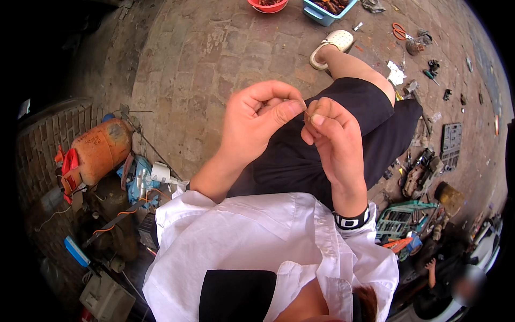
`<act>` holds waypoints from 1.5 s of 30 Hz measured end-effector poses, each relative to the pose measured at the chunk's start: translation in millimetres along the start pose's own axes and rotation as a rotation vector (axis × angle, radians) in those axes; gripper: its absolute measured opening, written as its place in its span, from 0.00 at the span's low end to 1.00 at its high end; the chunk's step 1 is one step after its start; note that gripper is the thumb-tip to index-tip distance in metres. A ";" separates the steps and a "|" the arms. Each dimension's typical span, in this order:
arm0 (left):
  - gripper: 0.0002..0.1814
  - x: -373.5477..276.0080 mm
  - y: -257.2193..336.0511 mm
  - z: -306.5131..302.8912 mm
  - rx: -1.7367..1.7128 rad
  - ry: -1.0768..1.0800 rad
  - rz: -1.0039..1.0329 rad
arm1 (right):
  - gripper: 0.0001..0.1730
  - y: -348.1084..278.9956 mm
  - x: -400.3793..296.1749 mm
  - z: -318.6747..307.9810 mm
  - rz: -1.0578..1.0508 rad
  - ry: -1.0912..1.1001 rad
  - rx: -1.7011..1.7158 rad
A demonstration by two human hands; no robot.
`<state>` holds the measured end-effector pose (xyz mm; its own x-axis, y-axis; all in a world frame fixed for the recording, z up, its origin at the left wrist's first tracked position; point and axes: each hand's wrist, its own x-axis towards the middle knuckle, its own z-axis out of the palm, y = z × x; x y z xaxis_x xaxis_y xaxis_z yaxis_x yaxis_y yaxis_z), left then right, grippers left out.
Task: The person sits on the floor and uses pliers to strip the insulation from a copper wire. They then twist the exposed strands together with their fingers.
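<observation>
Both hands are raised above my lap, fingertips almost meeting. My right hand (336, 135) pinches a thin reddish strand (307, 114) between thumb and forefinger; the picture is too small to settle what it is made of. My left hand (263, 114) has thumb and forefinger pressed together at the strand's other side, its remaining fingers curled in. The contact point there is mostly hidden by the fingertips. Beneath the hands lie the dark shorts (297, 157) over my legs.
Beyond my foot stand a red basin (268, 7) and a blue basin (322, 16) with reddish-brown contents. Orange-handled scissors (399, 32), a screwdriver (430, 75) and a green tool case (396, 221) lie rightward. An orange gas cylinder (102, 151) lies left. Another person's hand (431, 265) shows lower right.
</observation>
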<state>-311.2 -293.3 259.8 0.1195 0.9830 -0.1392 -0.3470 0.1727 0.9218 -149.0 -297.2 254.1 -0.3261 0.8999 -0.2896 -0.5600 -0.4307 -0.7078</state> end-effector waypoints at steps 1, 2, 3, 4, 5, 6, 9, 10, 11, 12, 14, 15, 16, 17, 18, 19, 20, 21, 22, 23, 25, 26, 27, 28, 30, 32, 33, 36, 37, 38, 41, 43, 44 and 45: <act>0.06 -0.4 0.2 -0.2 -0.036 -0.009 -0.019 | 0.06 1.2 0.3 -0.4 0.024 -0.009 0.033; 0.06 -0.8 0.7 -0.5 -0.072 -0.018 -0.039 | 0.06 1.8 0.5 -0.5 0.049 -0.019 0.067; 0.06 -0.9 1.1 -0.9 -0.108 -0.028 -0.058 | 0.07 1.7 0.6 -0.3 0.070 -0.027 0.094; 0.06 -0.5 2.2 -2.7 -0.153 -0.056 -0.101 | 0.07 1.3 0.7 -0.1 0.092 -0.035 0.122; 0.06 0.4 3.8 -5.6 -0.198 -0.085 -0.144 | 0.08 0.6 0.7 0.2 0.113 -0.043 0.150; 0.06 0.7 4.5 -7.2 -0.246 -0.113 -0.187 | 0.08 -1.3 1.0 -0.1 0.151 -0.065 0.195; 0.06 0.9 4.0 -1.8 -0.150 -0.085 -0.154 | 0.09 -6.9 1.6 -2.8 0.228 -0.103 0.295; 0.06 0.6 4.7 0.2 -0.125 -0.080 -0.152 | 0.09 -7.0 1.5 -3.4 0.231 -0.096 0.304; 0.05 0.0 5.5 2.1 -0.100 -0.076 -0.149 | 0.09 -6.8 1.4 -3.7 0.234 -0.089 0.312; 0.05 -0.1 5.8 3.2 -0.076 -0.074 -0.147 | 0.08 -6.5 1.4 -3.6 0.213 -0.075 0.286; 0.05 0.4 4.6 1.9 -0.052 -0.071 -0.124 | 0.08 -5.2 1.2 -2.6 0.172 -0.046 0.232; 0.05 0.5 4.0 1.2 -0.039 -0.068 -0.112 | 0.08 -3.8 1.1 -2.3 0.148 -0.035 0.214; 0.06 0.4 3.6 1.5 -0.019 -0.069 -0.100 | 0.07 -2.1 0.7 -1.9 0.124 -0.023 0.195; 0.06 0.1 3.2 2.2 0.001 -0.071 -0.088 | 0.07 -1.3 0.2 -1.7 0.101 -0.011 0.177; 0.06 -0.3 2.9 2.3 0.022 -0.071 -0.076 | 0.07 -1.3 -0.4 -1.3 0.088 -0.013 0.170; 0.06 -0.6 2.9 2.0 0.001 -0.077 -0.078 | 0.06 -1.7 -1.0 -0.8 0.075 -0.014 0.163; 0.06 -1.0 3.0 1.5 -0.019 -0.082 -0.080 | 0.06 -2.0 -1.2 -0.4 0.063 -0.015 0.156; 0.06 -1.2 3.1 1.4 -0.041 -0.089 -0.082 | 0.06 -2.3 -1.3 -0.1 0.063 -0.022 0.178; 0.06 -1.3 3.4 1.9 -0.075 -0.092 -0.095 | 0.07 -2.5 -1.3 0.0 0.064 -0.029 0.200; 0.06 -1.2 3.9 3.0 -0.110 -0.094 -0.107 | 0.07 -2.7 -1.3 0.1 0.064 -0.037 0.221; 0.06 -1.4 4.3 4.5 -0.161 -0.082 -0.098 | 0.06 -2.5 0.3 -2.5 0.042 -0.083 0.230; 0.06 -1.8 3.7 4.7 -0.178 -0.070 -0.076 | 0.06 -2.5 0.7 -3.3 0.030 -0.106 0.235; 0.06 -1.8 2.1 4.6 -0.199 -0.058 -0.055 | 0.05 -3.4 -0.1 -1.0 0.031 -0.085 0.223; 0.06 -2.3 0.8 6.1 -0.187 -0.049 -0.001 | 0.04 -5.4 -1.7 3.8 0.032 -0.064 0.211; 0.06 -4.1 -0.9 11.4 -0.159 -0.030 0.107 | 0.05 -5.0 -2.9 6.5 0.017 -0.054 0.204; 0.05 -3.8 0.4 14.9 -0.160 -0.011 0.122 | 0.06 -2.0 -3.9 5.5 -0.015 -0.078 0.213; 0.05 -3.4 0.7 15.5 -0.160 -0.001 0.131 | 0.06 -2.2 -3.9 6.3 -0.027 -0.062 0.186; 0.04 -2.9 -3.4 11.0 -0.090 0.010 0.146 | 0.05 -1.9 -3.5 7.3 -0.086 -0.026 0.091; 0.04 -2.7 -3.4 11.7 -0.067 0.015 0.154 | 0.05 -0.1 -2.4 5.8 -0.121 -0.024 0.051; 0.04 -2.4 -3.1 12.8 -0.044 0.020 0.162 | 0.05 0.8 -1.6 4.7 -0.156 -0.022 0.011; 0.04 -2.9 -3.8 11.1 -0.008 0.024 0.173 | 0.06 -1.3 -1.2 5.3 -0.209 -0.019 -0.050; 0.04 -3.1 -6.5 8.5 0.012 0.028 0.175 | 0.06 -1.6 -1.3 8.4 -0.240 -0.004 -0.062; 0.04 -3.1 -8.2 7.3 0.025 0.033 0.174 | 0.07 -1.5 -1.5 9.4 -0.256 0.003 -0.068; 0.03 -3.1 -9.1 6.8 0.037 0.038 0.174 | 0.07 -1.7 -1.7 9.4 -0.265 0.008 -0.083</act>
<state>-302.0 -298.3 254.3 0.0247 0.9996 0.0108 -0.3252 -0.0021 0.9456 -154.6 -298.6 261.9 -0.1703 0.9811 -0.0918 -0.5602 -0.1730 -0.8101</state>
